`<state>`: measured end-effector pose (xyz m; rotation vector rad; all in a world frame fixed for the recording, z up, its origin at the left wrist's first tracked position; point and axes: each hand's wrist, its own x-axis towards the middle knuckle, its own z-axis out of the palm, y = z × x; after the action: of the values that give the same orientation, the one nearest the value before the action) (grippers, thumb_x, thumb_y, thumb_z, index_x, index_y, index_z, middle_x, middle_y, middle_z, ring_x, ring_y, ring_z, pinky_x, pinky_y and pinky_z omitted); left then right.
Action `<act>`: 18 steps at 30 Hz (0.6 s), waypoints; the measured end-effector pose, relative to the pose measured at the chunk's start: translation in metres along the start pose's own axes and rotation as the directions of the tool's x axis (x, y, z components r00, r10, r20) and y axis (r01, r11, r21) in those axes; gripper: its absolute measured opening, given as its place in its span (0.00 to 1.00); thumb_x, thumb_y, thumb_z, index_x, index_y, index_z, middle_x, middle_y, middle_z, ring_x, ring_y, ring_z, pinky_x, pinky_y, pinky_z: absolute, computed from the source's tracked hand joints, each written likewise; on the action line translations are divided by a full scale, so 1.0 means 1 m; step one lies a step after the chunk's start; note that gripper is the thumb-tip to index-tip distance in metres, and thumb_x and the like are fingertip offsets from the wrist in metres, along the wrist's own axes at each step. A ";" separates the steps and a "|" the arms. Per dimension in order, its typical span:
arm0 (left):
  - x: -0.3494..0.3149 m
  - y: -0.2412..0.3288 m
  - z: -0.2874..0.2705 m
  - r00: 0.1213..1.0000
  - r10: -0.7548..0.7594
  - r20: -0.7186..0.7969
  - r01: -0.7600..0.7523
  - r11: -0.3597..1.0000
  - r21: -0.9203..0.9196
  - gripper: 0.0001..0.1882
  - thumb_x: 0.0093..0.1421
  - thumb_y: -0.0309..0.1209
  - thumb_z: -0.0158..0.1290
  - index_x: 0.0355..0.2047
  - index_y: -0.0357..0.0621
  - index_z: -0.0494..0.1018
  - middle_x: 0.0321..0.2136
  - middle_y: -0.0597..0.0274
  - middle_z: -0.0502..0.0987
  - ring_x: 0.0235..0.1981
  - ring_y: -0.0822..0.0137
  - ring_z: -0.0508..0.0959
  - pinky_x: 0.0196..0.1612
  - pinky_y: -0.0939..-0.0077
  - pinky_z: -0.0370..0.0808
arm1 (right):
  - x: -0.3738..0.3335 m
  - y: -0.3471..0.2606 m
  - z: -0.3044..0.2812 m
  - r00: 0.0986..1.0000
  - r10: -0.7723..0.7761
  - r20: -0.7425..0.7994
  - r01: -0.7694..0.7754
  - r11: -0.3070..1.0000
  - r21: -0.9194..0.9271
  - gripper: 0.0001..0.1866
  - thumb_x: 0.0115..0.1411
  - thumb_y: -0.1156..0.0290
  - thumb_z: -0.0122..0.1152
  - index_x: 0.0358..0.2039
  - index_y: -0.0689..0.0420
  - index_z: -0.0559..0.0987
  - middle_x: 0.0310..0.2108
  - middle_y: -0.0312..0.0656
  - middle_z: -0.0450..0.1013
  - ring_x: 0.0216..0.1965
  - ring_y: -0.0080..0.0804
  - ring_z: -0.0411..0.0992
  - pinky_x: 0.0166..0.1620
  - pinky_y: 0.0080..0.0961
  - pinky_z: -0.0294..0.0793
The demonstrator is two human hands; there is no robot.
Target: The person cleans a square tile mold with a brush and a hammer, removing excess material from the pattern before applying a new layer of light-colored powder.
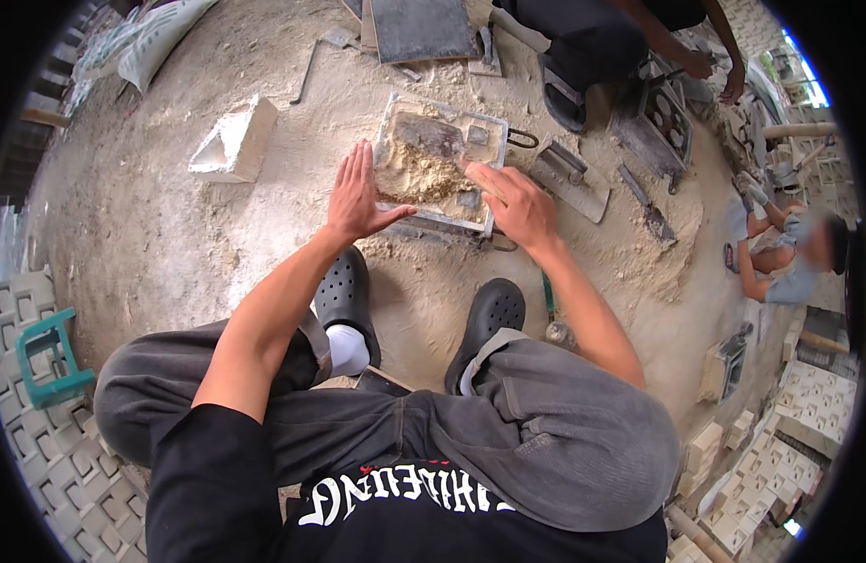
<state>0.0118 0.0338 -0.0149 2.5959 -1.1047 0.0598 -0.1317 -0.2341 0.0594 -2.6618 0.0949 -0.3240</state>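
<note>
at the mould [444, 221], left hand [358, 199] flat, empty, right hand [524, 208] gripping trowel [431, 137], white lettering [400, 498] on black shirt [470, 542]

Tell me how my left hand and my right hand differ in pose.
Your left hand is open, fingers straight, while your right hand is curled around the handle of a trowel. The left hand is empty, by the left edge of the frame; the right hand is over the frame's right side. Both hands are bare.
</note>
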 end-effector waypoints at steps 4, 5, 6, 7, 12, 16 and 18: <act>-0.008 0.002 -0.005 0.999 0.017 -0.030 -0.016 1.000 0.026 0.73 0.46 0.78 0.51 0.69 0.22 0.40 0.70 0.35 0.46 0.74 0.47 0.44 0.74 0.60 0.41 | 0.009 0.021 -0.005 0.978 -0.205 0.029 0.206 0.977 -0.055 0.26 0.54 0.70 0.67 0.55 0.43 0.78 0.47 0.32 0.77 0.45 0.37 0.77 0.44 0.34 0.77; -0.009 0.004 -0.006 0.999 0.032 -0.012 -0.031 0.999 0.025 0.72 0.47 0.78 0.50 0.68 0.22 0.40 0.70 0.35 0.46 0.74 0.47 0.44 0.74 0.59 0.41 | 0.008 0.027 -0.007 0.967 -0.254 0.036 0.256 0.963 -0.083 0.26 0.53 0.71 0.67 0.54 0.43 0.78 0.47 0.32 0.77 0.46 0.36 0.77 0.44 0.33 0.77; -0.008 0.006 -0.007 0.999 0.046 0.006 -0.046 0.999 0.022 0.72 0.48 0.78 0.50 0.68 0.22 0.41 0.70 0.34 0.46 0.73 0.46 0.44 0.74 0.58 0.42 | 0.006 0.032 -0.010 0.959 -0.283 0.017 0.283 0.953 -0.110 0.25 0.53 0.71 0.66 0.54 0.43 0.78 0.46 0.31 0.77 0.44 0.35 0.77 0.44 0.33 0.77; -0.007 0.009 -0.008 0.998 0.062 0.028 -0.063 0.998 0.031 0.71 0.49 0.77 0.49 0.68 0.22 0.41 0.70 0.34 0.45 0.73 0.45 0.44 0.74 0.57 0.42 | 0.004 0.036 -0.013 0.950 -0.314 -0.009 0.310 0.942 -0.129 0.25 0.53 0.72 0.66 0.53 0.42 0.79 0.44 0.30 0.77 0.42 0.34 0.77 0.43 0.32 0.76; -0.001 0.028 -0.006 0.989 0.124 0.079 -0.130 0.988 0.085 0.68 0.51 0.77 0.47 0.68 0.24 0.44 0.70 0.35 0.47 0.73 0.46 0.45 0.74 0.58 0.42 | -0.013 0.050 -0.032 0.939 -0.343 0.022 0.339 0.914 -0.223 0.24 0.54 0.73 0.64 0.52 0.41 0.79 0.43 0.29 0.77 0.40 0.32 0.76 0.41 0.32 0.75; 0.008 0.047 -0.001 0.987 0.120 0.106 -0.126 0.991 0.050 0.67 0.53 0.76 0.46 0.68 0.23 0.45 0.70 0.35 0.49 0.73 0.47 0.45 0.74 0.58 0.41 | -0.045 0.054 -0.045 0.972 -0.237 -0.005 0.231 0.951 -0.204 0.26 0.51 0.74 0.67 0.52 0.45 0.79 0.46 0.33 0.77 0.42 0.37 0.75 0.43 0.35 0.74; 0.017 0.053 0.002 0.981 0.149 0.121 -0.154 0.988 0.031 0.67 0.53 0.76 0.45 0.68 0.22 0.45 0.70 0.35 0.49 0.73 0.46 0.45 0.74 0.59 0.41 | -0.063 0.055 -0.040 0.989 -0.131 -0.065 0.120 0.981 -0.149 0.26 0.50 0.74 0.69 0.53 0.47 0.79 0.47 0.36 0.77 0.44 0.40 0.75 0.45 0.36 0.74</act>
<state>-0.0140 -0.0132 0.0009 2.5745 -1.3562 -0.0381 -0.2028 -0.2934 0.0559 -2.8062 -0.0284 -0.4742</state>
